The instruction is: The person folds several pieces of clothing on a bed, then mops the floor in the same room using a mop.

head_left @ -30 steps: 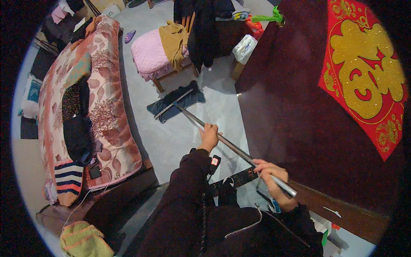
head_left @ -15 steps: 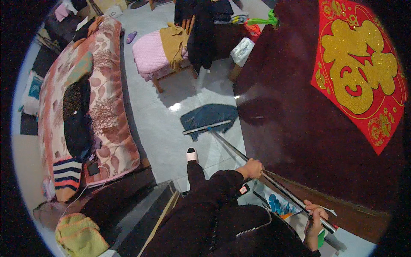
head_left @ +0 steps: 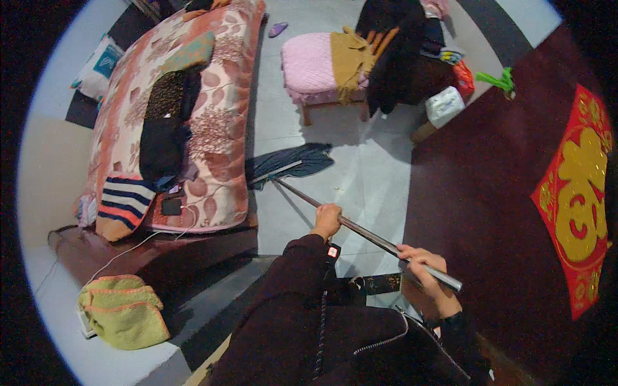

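Observation:
Both my hands are closed round the metal pole of a flat mop (head_left: pixel 373 238). My left hand (head_left: pixel 327 220) grips it around the middle, with a dark sleeve and something dark at the wrist. Close to the pole's upper end, my right hand (head_left: pixel 426 265) holds it. The pole slants away to the far left, down to a light clamp bar across the dark blue mop cloth (head_left: pixel 309 156). That cloth lies spread on the grey tiled floor (head_left: pixel 360 186), its left end at the foot of the bed's side.
A bed (head_left: pixel 222 128) with a floral cover, dark clothes and a striped knit runs along the left. Ahead stand a pink-padded stool (head_left: pixel 309 64) and a chair draped in black (head_left: pixel 393 58). A dark red door (head_left: pixel 476 174) bounds the right. A yellow towel (head_left: pixel 122 312) lies near left.
The mop cloth has slid left across the floor to the bed's side, and both hands have moved with the pole. My view has turned, so the room appears shifted to the right.

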Action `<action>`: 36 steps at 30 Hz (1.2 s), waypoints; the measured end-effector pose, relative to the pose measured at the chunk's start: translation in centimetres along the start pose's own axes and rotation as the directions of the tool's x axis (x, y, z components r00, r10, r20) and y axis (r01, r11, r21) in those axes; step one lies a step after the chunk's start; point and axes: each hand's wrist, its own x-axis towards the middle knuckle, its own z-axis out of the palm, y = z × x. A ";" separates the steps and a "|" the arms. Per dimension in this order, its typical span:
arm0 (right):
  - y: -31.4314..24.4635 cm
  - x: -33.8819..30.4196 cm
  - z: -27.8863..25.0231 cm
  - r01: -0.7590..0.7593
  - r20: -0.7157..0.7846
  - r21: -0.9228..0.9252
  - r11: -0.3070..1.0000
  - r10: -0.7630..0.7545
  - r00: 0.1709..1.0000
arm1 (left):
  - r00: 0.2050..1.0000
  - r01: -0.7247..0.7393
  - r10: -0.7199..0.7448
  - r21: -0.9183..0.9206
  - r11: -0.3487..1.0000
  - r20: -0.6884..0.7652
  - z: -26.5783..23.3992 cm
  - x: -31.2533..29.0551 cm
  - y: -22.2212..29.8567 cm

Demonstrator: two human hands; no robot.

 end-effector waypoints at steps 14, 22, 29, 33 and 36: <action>-14.6 15.3 7.0 0.068 0.244 -0.097 0.993 -0.042 0.969 | 0.990 0.123 -0.088 -0.360 0.925 0.111 -10.4 5.4 -4.1; -13.6 25.2 12.3 0.174 0.407 -0.172 0.970 -0.091 0.909 | 0.966 0.254 -0.231 -0.282 0.925 0.114 -16.9 14.5 -12.6; -6.8 40.3 14.1 0.391 0.646 -0.295 0.872 -0.120 0.754 | 0.948 0.041 -0.173 -0.440 0.897 -0.266 -22.8 24.6 -21.1; -4.8 47.7 13.5 0.412 0.589 -0.208 0.887 -0.223 0.777 | 0.962 -0.096 -0.052 -0.513 0.853 -0.267 -24.9 27.9 -18.8; -6.6 52.7 13.3 0.408 0.596 -0.332 0.851 -0.146 0.790 | 0.980 -0.019 -0.096 -0.556 0.831 -0.177 -28.6 32.1 -20.0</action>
